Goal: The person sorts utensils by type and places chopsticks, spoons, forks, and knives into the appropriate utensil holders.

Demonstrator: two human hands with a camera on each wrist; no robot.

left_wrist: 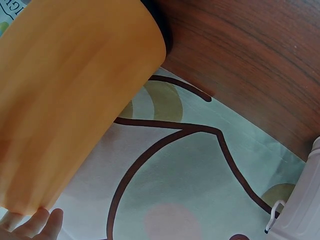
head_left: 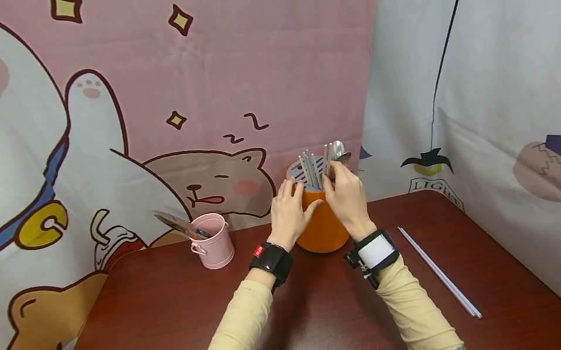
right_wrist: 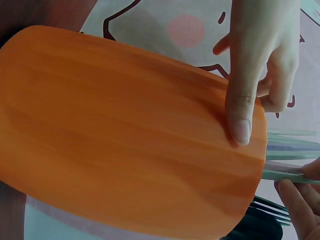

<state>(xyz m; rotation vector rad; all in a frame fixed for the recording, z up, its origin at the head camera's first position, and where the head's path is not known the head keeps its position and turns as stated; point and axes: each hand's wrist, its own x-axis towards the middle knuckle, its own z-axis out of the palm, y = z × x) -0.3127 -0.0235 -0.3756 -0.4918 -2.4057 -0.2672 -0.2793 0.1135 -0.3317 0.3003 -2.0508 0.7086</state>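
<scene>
Orange utensil holder [head_left: 322, 225]: rounded tub standing upright at the far edge of the table [head_left: 173, 331], against the cartoon-printed backdrop cloth [head_left: 94, 134]. Grey slotted insert at its mouth; pale chopsticks [head_left: 310, 170] and a metal spoon [head_left: 337, 150] stand up out of it.

Left hand [head_left: 289, 212]: laid against the holder's left side near the rim. The right wrist view shows its thumb [right_wrist: 241, 107] pressed flat on the orange wall, the other fingers bent over the rim. It grips the holder.

Right hand [head_left: 346, 196]: at the holder's right side, fingers up at the rim among the utensils. In the right wrist view its fingertips [right_wrist: 295, 200] pinch a pale chopstick [right_wrist: 285, 175] that sticks out of the mouth.

Pink bucket [head_left: 211, 240]: small pail with a handle, on the table's far edge, well left of the holder; dark-handled utensils [head_left: 177, 224] lean out of it to the left. Its pale wall also shows at the lower right corner of the left wrist view.

Loose chopsticks [head_left: 439, 272]: a pale pair lying flat together on the table near its right edge, running from the far side toward the near side, apart from both hands.

Both forearms: pale yellow sleeves [head_left: 238, 340], a black band on the left wrist, a white-and-black band on the right.
</scene>
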